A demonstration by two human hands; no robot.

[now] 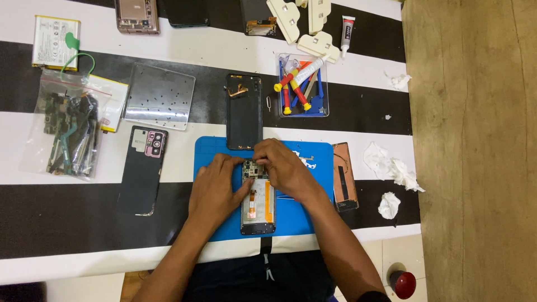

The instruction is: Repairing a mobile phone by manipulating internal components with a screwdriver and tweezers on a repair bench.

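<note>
An opened phone (258, 208) with its inner board and orange flex showing lies upright on a blue work mat (296, 218). My left hand (215, 187) rests on the phone's left edge, thumb against its side. My right hand (279, 165) is bent over the phone's top end, fingertips pinched on the small parts there; what they pinch is hidden. A black back cover (244, 112) lies just above the mat.
A clear tray of screwdrivers and tools (302, 85) sits at the upper right, with white clips (302, 22) and a glue tube (347, 31) beyond. Left: metal plate (159, 96), bag of parts (70, 131), another back cover (142, 170), battery (55, 42). Crumpled tissues (391, 170) lie right.
</note>
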